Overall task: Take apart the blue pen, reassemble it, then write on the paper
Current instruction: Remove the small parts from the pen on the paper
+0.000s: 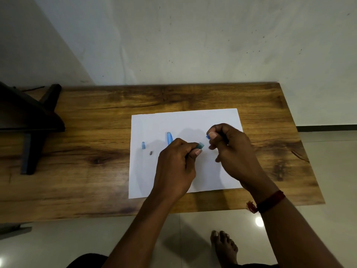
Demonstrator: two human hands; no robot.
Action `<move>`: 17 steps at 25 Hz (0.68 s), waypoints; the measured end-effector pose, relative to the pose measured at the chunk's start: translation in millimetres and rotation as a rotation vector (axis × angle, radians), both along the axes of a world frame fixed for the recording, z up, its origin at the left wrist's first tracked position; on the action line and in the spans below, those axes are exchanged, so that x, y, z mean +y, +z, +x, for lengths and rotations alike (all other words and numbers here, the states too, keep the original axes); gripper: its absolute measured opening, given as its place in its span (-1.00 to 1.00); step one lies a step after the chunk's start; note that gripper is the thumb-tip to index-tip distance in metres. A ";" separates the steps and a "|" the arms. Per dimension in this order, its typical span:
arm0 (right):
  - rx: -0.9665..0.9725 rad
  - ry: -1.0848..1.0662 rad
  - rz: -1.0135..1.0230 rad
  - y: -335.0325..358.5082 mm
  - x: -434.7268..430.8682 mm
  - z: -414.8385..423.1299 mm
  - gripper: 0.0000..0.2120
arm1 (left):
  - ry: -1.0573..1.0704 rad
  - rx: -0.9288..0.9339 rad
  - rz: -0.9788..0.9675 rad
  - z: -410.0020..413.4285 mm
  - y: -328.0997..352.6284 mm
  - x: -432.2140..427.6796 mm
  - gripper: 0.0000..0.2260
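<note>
A white sheet of paper [185,120] lies on the wooden table [87,132]. My left hand [173,167] is closed around the blue pen barrel, whose open end [200,145] pokes out past my thumb. My right hand [229,149] pinches a small blue pen part [207,136] just right of that end; the two pieces are a little apart. On the paper to the left lie the blue pen cap [169,137], a short blue piece [143,145] and a tiny dark piece [151,153].
A black stand with angled legs [32,120] occupies the table's left end. The wall rises right behind the table. A bare foot [224,246] rests on the tiled floor below the near edge. A red thread band [270,202] circles my right wrist.
</note>
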State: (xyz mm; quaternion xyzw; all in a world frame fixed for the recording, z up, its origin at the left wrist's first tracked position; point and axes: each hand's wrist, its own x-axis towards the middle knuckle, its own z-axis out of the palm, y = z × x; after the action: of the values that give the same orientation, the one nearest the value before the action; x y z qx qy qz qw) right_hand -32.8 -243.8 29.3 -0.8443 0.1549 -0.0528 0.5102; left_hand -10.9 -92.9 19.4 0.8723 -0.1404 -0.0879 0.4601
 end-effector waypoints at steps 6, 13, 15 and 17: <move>-0.027 -0.254 -0.259 -5.8 -29.2 -3.2 -0.97 | 0.089 0.074 -0.133 4.0 2.0 8.5 -0.67; 0.047 -0.098 -0.590 -24.4 -22.9 -5.3 -0.90 | 0.101 0.224 -0.239 5.0 -0.9 8.5 -0.82; 0.031 -0.098 -0.583 -24.8 -21.6 -5.7 -0.92 | 0.099 0.221 -0.253 5.7 -0.3 8.9 -0.83; 0.026 -0.130 -0.502 -21.3 -21.1 -5.3 -0.92 | 0.088 0.227 -0.263 6.3 -1.1 8.6 -0.84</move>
State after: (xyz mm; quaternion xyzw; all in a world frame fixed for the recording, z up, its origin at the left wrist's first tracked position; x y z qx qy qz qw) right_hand -38.1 -264.9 7.9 -0.9334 0.1973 -0.1114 0.2782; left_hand -4.7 -84.2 18.3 0.7943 -0.0594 -0.1463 0.5866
